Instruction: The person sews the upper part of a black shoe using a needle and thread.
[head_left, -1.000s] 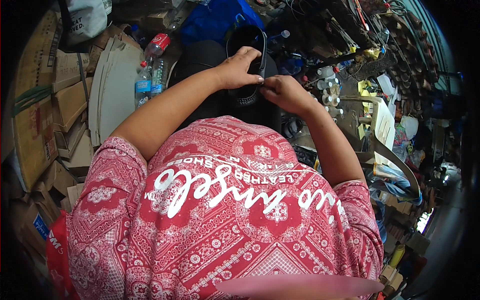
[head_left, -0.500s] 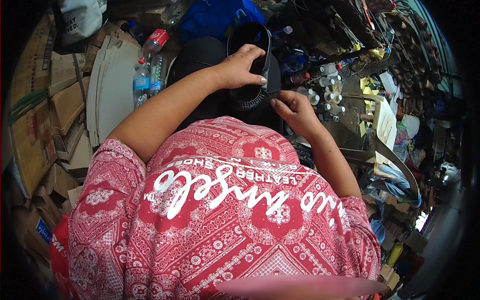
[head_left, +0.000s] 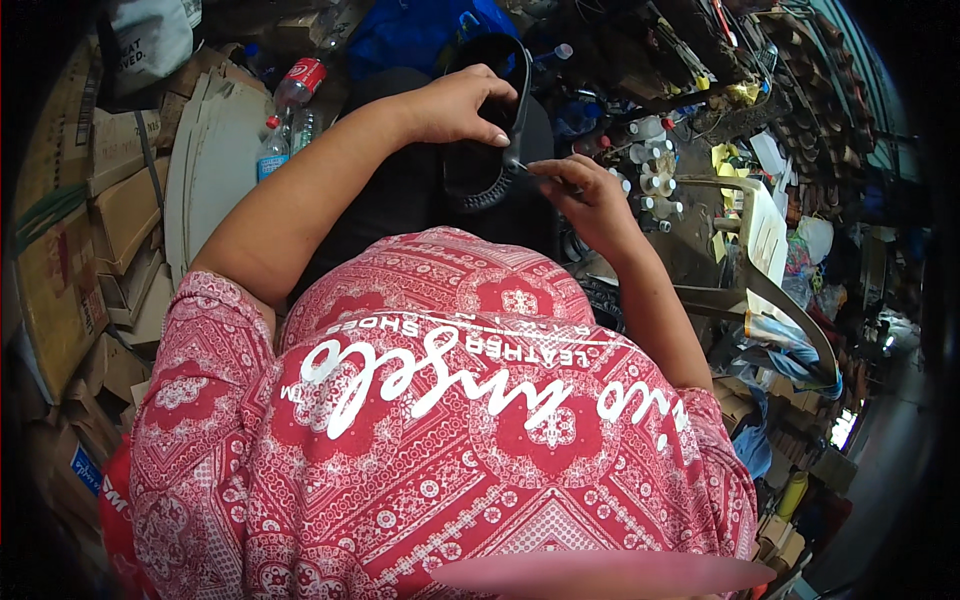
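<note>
A black shoe sole with a raised rim and a ridged near end lies across my dark-trousered lap. My left hand grips its rim, the thumb toward the near end and the fingers reaching over the hollow. Just right of the rim is my right hand, its fingertips pinched together around a thin needle-like tool. The tool's tip meets the side of the sole; whether it goes through the wall, I cannot tell.
Plastic bottles stand to the left beside a pale curved panel and stacked cardboard boxes. Several small bottles are grouped to the right, near a white plastic chair. A blue bag lies beyond the sole.
The sole now sits slightly farther left and up in view, along with my left hand. My right hand has moved up slightly, and the thin tool in its fingers now shows against the rim.
</note>
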